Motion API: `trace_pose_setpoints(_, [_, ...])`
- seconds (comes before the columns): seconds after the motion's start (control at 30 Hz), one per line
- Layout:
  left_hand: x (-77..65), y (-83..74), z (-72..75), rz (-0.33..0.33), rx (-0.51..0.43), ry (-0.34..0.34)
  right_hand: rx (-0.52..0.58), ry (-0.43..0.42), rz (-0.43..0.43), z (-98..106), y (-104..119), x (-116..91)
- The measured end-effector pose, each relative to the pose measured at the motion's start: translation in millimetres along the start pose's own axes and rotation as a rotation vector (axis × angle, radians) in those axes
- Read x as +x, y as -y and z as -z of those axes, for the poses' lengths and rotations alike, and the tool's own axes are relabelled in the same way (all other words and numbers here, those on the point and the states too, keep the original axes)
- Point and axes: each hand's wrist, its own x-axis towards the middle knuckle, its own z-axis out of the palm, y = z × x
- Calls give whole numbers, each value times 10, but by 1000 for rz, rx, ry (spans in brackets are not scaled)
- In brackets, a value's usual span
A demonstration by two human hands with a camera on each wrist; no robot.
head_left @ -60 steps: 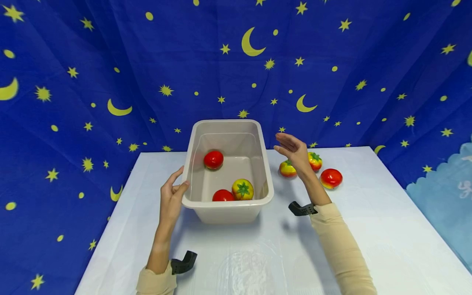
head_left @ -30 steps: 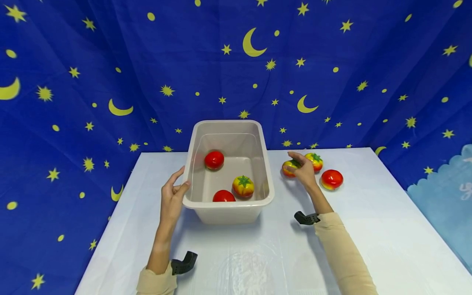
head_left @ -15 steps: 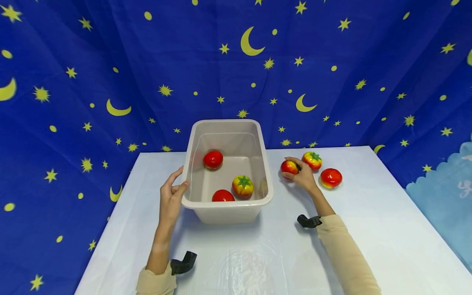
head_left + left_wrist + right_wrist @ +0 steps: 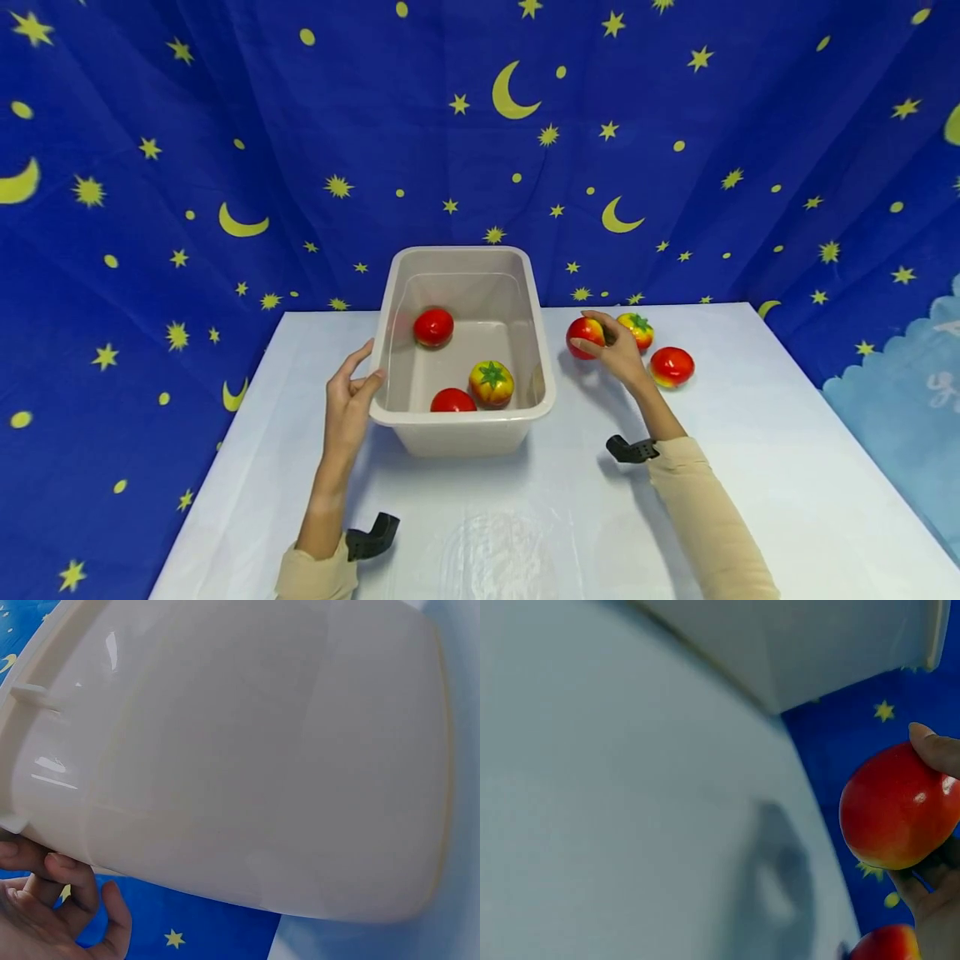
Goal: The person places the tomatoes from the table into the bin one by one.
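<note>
My right hand (image 4: 621, 354) holds a red and yellow toy tomato (image 4: 585, 337) between thumb and fingers, to the right of a beige plastic bin (image 4: 461, 437). In the right wrist view this tomato (image 4: 896, 806) shows its smooth red side, and a shadow falls on the table apart from it. My left hand (image 4: 348, 404) grips the bin's left rim, thumb on top and fingers outside. Inside the bin lie a red tomato (image 4: 433, 327) toward the back, another red one (image 4: 453, 400) at the front, and a yellowish one (image 4: 492, 383) with a green star-shaped top.
Behind my right hand sits a yellow-red tomato (image 4: 639, 330) with a green top; a red one (image 4: 672, 367) lies to its right. The white-covered table (image 4: 480, 533) ends at a blue curtain (image 4: 420, 125) with stars and moons.
My right hand has come down to the nearest tomato on the table, taken hold of it, turned its red side into view and raised it slightly. My left hand stays on the bin.
</note>
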Motion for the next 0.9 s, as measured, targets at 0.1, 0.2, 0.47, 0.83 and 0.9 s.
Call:
trace_pose_setpoints(0.1, [3, 7, -3, 0, -21, 13, 31, -2, 10, 15, 164, -10])
trace_pose_setpoints(0.2, [2, 12, -2, 0, -29, 15, 52, 2, 30, 18, 413, -50])
trace_pose_setpoints(0.47, [-1, 4, 8, 2, -36, 7, 145, 16, 98, -12, 861, -99])
trace_pose_setpoints(0.83, [-30, 12, 35, 17, -30, 3, 276, -3, 294, -127, 1046, -88])
trace_pose_setpoints(0.9, [-12, 8, 31, 10, -32, 10, 297, 4, 336, -133, 1109, -74])
